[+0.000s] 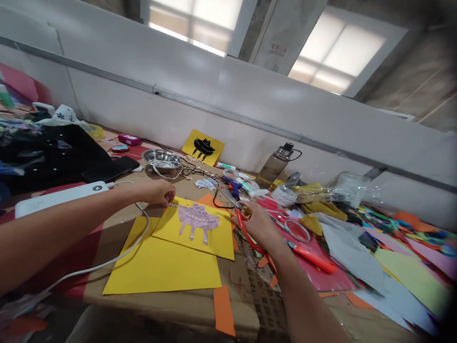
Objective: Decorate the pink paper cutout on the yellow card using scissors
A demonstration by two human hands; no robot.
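Observation:
My left hand (159,192) is closed in a pinch at the upper left corner of a yellow card. A short strand of small pearly beads (173,205) runs from its fingertips. The card (219,243) carries a purple paper cutout (194,220) with rows of beads along its body and legs. To the card's right, my right hand (255,219) is closed around red-handled scissors (244,231) near the pivot, their blades directed up and left. Part of the handles is hidden by the hand.
A larger yellow sheet (164,271) lies beneath the card. A white cable (117,259) crosses its left side from a power bank (60,197). Behind are a metal bowl (162,161), a yellow card with a black cutout (203,147) and a bottle (274,166). An orange-handled cutter (314,257) lies right.

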